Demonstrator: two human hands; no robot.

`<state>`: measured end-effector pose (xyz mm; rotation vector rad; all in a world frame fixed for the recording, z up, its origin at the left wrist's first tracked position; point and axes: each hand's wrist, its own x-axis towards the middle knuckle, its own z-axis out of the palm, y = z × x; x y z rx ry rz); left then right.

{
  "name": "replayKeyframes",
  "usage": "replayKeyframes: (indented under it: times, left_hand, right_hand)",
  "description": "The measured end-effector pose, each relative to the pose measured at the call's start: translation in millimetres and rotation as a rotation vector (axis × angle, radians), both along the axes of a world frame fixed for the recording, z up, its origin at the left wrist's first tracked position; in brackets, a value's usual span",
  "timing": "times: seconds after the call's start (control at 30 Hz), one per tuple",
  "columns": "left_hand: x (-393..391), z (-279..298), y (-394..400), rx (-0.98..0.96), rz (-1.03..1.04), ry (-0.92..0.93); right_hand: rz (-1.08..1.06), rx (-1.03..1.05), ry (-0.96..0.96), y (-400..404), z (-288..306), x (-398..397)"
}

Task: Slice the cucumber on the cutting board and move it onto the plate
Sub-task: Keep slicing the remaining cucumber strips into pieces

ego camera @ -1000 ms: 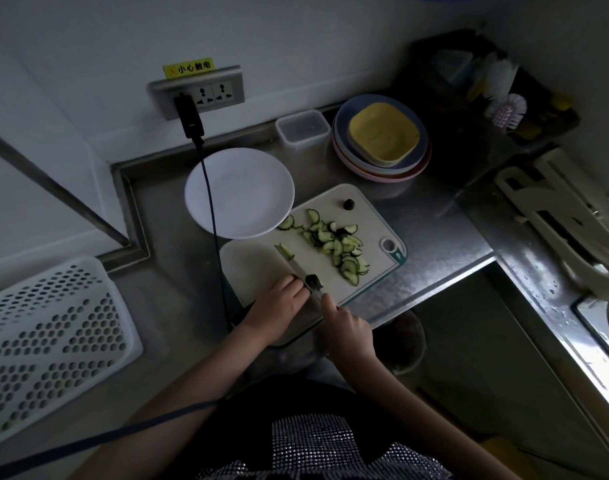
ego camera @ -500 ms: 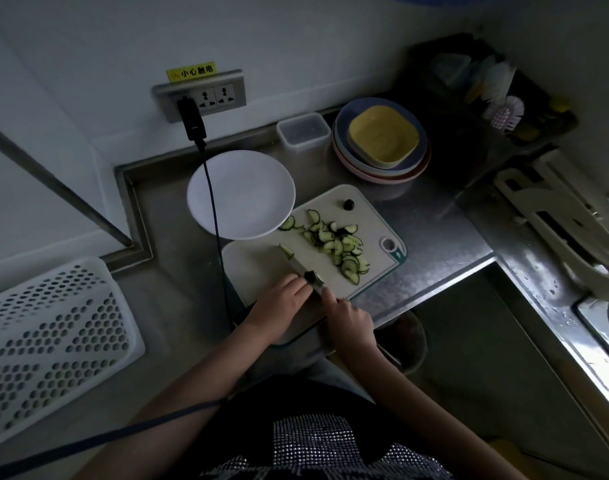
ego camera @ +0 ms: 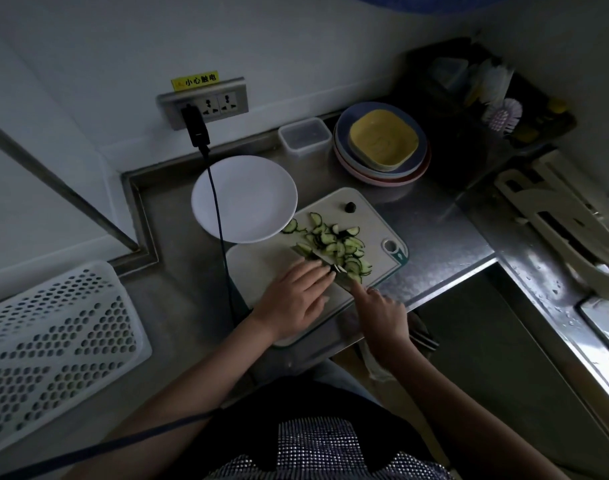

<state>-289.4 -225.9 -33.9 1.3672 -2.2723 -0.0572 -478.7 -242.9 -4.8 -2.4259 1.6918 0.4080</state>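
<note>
R hand (ego camera: 379,306) hides knife handle; blade (ego camera: 317,255) dim

In the centre of the frame lies a white plate (ego camera: 244,199), and just right of it a pale grey cutting board (ego camera: 258,268) with a teal corner. The cucumber slices (ego camera: 334,242) on it are light green with dark green rims. At upper right a yellow dish (ego camera: 384,139) tops blue and pink plates. A white basket (ego camera: 53,344) with honeycomb holes fills the lower left. A yellow label (ego camera: 194,80) sits above the grey socket (ego camera: 206,103).
</note>
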Motion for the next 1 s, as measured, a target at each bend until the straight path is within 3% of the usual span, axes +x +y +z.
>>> replayKeyframes:
  times: [0.33,0.47,0.57,0.7,0.77,0.9,1.0]
  left_hand:
    - [-12.6,19.5,-38.7,0.518,-0.008,-0.302]
    - [-14.9,19.2,-50.1,0.703,0.068,-0.245]
    - [-12.5,14.4,-53.7,0.672,0.097,-0.171]
    - [-0.7,13.4,-41.4,0.312,0.316,-0.019]
    - [6.9,13.4,-35.1,0.243,0.434,-0.023]
    - [10.4,12.8,-40.9,0.446,0.443,-0.084]
    - [4.0,16.6,-48.5,0.574,0.404,-0.021]
  right_hand:
    - [0.166,0.018,0.083,-17.1,13.6,-10.3]
    - [0.235,0.008,0.091,-21.0,21.1,-9.3]
    - [0.258,0.003,0.106,-25.3,20.8,-11.4]
    - [0.277,-0.002,0.111,-34.2,21.6,-19.7]
    - [0.292,-0.001,0.111,-38.4,22.9,-23.6]
    - [0.352,-0.016,0.099,-47.2,21.4,-30.8]
    - [0.367,-0.003,0.086,-55.6,21.6,-37.1]
